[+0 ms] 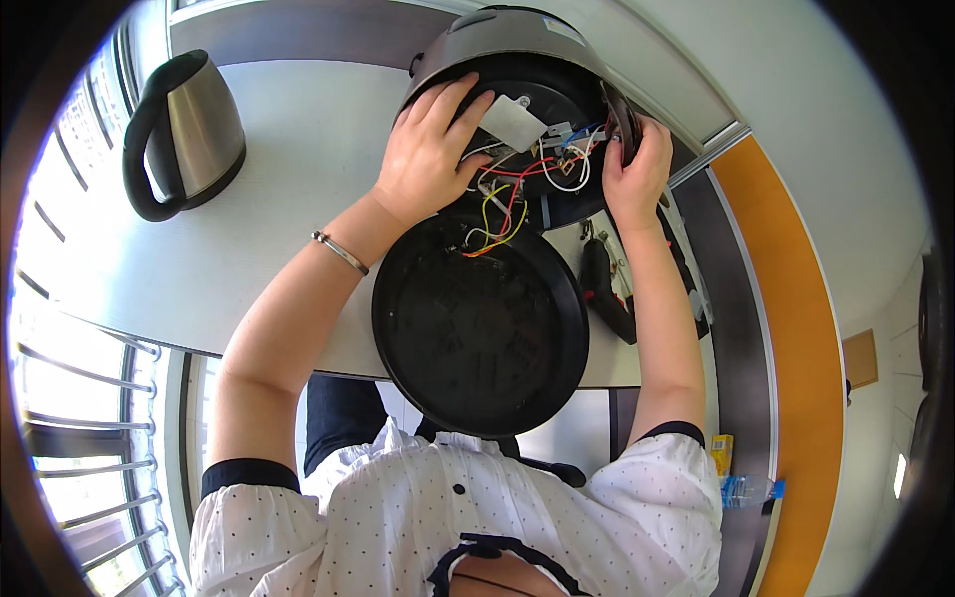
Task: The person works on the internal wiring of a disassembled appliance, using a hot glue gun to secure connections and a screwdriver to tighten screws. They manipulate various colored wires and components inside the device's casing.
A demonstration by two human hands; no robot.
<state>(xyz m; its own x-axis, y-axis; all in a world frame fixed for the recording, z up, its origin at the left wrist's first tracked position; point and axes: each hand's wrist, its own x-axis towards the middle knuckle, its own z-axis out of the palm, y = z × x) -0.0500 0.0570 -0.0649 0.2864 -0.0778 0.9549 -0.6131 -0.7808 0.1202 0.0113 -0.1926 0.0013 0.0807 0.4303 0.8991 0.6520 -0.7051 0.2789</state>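
An opened rice cooker [582, 62] lies tipped on its side at the far part of the table, its underside facing me. Inside it show a white plate [512, 123], small metal parts and red, white, blue and yellow wires [537, 167]. My left hand [430, 149] grips the cooker's left rim, fingers reaching over the edge into the body. At the right edge, my right hand [639, 177] is closed on a dark curved strip [622, 121] of the housing. The round black bottom cover [481, 328] hangs partly past the table's front edge, joined to the body by yellow and red wires.
A steel kettle [204, 129] with a black handle stands at the far left of the table [288, 189]. Right of the cover lies a black and red power tool [605, 284]. A blue-capped bottle [748, 491] and a yellow box [722, 454] are low at the right.
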